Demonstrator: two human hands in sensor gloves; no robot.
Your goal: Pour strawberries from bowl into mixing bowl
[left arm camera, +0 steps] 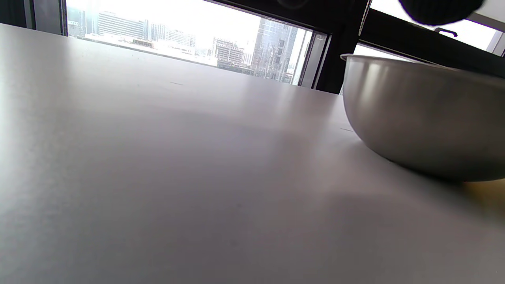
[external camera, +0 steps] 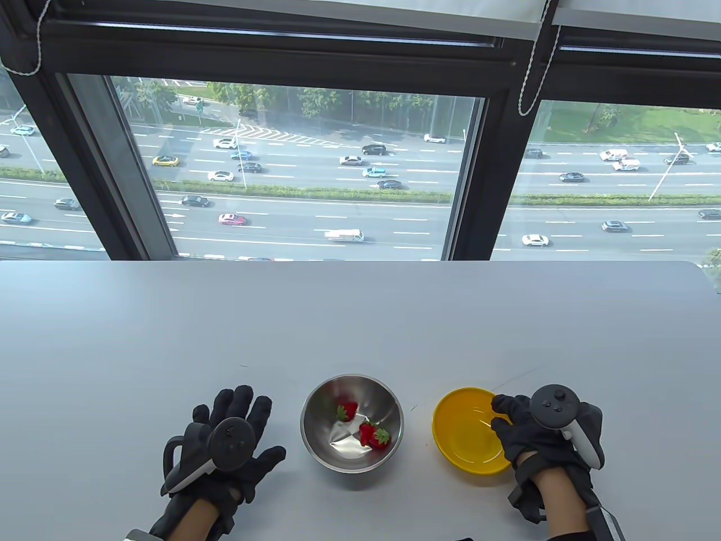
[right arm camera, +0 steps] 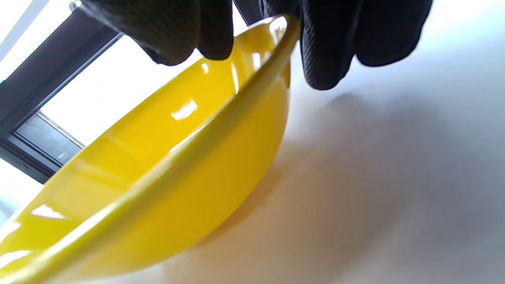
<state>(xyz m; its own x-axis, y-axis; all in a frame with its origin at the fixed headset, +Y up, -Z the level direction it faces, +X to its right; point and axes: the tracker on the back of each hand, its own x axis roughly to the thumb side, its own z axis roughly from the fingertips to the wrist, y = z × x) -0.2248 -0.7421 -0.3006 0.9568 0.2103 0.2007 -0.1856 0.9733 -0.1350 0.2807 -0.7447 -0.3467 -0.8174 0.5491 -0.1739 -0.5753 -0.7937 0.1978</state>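
Yellow bowl (external camera: 468, 437) is pinched at its rim by the right hand (external camera: 532, 434), so it could easily get tipped; left hand (external camera: 234, 437) lies flat, nothing held.

Mixing bowl (external camera: 352, 422): stood on the tabletop (external camera: 360, 315), near its front edge, between the two hands.
Strawberries (external camera: 367, 427): lay inside the mixing bowl.
Bowl (external camera: 470, 431): sat right of the mixing bowl, just apart from it.
Left hand (external camera: 228, 445): lay on the tabletop, left of the mixing bowl.
Right hand (external camera: 535, 431): was at the bowl's right rim, fingers (right arm camera: 327, 43) on either side of it.
Window (external camera: 293, 169): stood behind the tabletop's far edge.
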